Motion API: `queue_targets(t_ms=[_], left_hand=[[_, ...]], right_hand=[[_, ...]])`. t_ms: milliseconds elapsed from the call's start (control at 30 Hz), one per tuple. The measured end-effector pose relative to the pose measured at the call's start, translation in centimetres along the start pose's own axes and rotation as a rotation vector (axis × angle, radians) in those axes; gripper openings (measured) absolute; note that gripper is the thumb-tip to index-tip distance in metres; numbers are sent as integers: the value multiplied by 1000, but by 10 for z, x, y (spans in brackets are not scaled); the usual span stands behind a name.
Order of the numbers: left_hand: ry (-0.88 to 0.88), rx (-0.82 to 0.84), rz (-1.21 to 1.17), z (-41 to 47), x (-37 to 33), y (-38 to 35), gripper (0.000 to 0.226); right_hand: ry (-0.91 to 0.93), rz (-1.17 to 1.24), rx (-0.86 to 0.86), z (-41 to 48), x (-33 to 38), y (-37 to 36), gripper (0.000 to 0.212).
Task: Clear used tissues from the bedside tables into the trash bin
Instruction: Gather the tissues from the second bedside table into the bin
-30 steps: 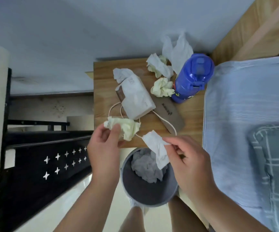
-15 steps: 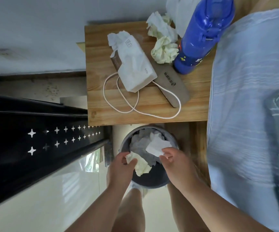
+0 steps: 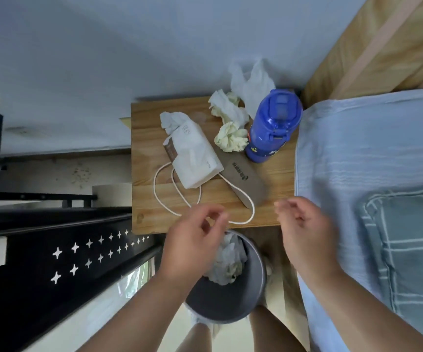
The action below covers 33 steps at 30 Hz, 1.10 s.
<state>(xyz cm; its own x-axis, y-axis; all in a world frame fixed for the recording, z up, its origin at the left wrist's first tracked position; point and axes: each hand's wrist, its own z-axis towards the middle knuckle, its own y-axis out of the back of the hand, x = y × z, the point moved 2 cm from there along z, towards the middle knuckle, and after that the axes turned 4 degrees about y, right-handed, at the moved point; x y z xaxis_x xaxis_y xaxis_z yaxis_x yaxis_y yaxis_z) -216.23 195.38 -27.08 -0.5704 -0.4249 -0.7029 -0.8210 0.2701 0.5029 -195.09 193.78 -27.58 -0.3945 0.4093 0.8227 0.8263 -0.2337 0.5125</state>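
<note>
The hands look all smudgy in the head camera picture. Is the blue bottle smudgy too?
Head view: the left hand and the right hand are smeared, most at the fingertips, probably motion blur. Head view again: the blue bottle and the tissue pack on the wooden table look much sharper. Straight lines near the head view's edges bend, a wide-angle effect.

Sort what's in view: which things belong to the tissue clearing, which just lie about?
Job: white crumpled tissue, yellowish crumpled tissue, loose white tissue behind them, trash bin, left hand, right hand.
Lying about: tissue pack, blue bottle, white cord, brown case.
</note>
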Motion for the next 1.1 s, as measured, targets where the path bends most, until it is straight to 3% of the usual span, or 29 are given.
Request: queue_targets(t_ms=[100,167,300,533,733,833,933,1100], left_hand=[[-378,-156,373,36,-58,21,21],[-504,-247,569,62,-86,28,32],[-422,-175,720,107,-113,29,55],[-330,37,866,155,-116,8,81],[-398,-9,882,167,-107,1,49],[-413,-51,808,167,-105,2,49],[-423,-85,753,164,-106,2,49],[-405,-165,665,156,-113,7,53]], right_hand=[[101,102,-171,50,35,23,12],[172,116,-249,83,59,36,12],[193,109,-245,144,89,45,16],[184,-83,165,221,98,13,26],[148,-213,354,254,92,-20,46],[157,-296,418,264,89,-31,50],[264,-421,398,265,85,-36,30],[394,-525,190,254,93,-20,29]])
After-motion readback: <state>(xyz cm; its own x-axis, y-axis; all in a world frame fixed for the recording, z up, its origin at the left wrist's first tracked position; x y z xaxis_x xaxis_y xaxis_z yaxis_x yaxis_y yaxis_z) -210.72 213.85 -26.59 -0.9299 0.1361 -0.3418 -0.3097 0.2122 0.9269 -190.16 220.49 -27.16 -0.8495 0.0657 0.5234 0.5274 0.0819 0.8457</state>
